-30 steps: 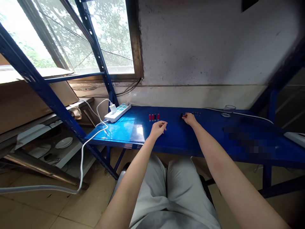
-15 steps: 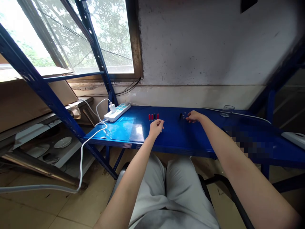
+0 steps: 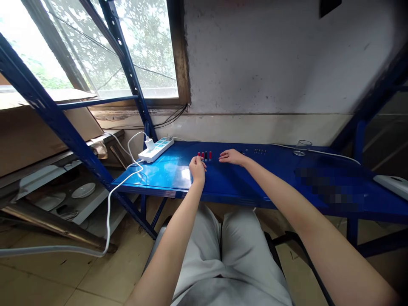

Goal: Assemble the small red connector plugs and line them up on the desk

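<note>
On the far middle of the blue table, three red cylinders and one black cylinder are standing in a row. The left hand is occupying the near side of the row's left end, partly covering it; its grip is bending inward, but whether it is pinching a cylinder cannot be told. Just right of the row, the right hand is pointing its fingers left; whether its grip is holding anything cannot be told. Small metallic pieces are lying farther right, near a clear glass.
</note>
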`<move>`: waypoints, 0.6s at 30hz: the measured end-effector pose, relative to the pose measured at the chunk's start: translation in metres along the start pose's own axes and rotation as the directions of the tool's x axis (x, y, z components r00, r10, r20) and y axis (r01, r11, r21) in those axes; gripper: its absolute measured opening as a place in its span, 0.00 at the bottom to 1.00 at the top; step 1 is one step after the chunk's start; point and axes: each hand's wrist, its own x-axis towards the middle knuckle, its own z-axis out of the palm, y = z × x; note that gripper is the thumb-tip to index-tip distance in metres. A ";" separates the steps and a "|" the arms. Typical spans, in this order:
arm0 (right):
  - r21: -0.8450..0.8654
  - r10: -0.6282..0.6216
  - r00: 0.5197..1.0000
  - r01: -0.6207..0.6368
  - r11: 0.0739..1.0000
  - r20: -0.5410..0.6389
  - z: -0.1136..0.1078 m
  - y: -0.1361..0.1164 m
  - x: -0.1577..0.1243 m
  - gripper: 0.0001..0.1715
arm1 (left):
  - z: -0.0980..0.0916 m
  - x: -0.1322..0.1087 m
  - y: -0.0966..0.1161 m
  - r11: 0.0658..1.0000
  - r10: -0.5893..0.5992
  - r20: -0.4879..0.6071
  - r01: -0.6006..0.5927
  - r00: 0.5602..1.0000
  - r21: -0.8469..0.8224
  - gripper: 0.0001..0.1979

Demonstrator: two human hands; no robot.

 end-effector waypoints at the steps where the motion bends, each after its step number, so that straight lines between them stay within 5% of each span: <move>1: 0.000 -0.033 0.999 0.033 0.999 -0.024 0.011 0.001 0.005 0.26 | 0.000 0.000 -0.001 1.000 0.000 -0.003 0.000 1.000 -0.001 0.14; 10: -0.164 -0.084 0.937 0.030 0.986 -0.338 0.061 0.012 0.027 0.25 | 0.000 -0.001 0.001 1.000 -0.013 0.019 0.013 1.000 -0.014 0.15; 18: -0.217 -0.060 0.915 -0.031 0.976 -0.399 0.072 0.008 0.034 0.20 | 0.001 -0.002 0.002 1.000 -0.011 0.025 0.011 1.000 0.011 0.16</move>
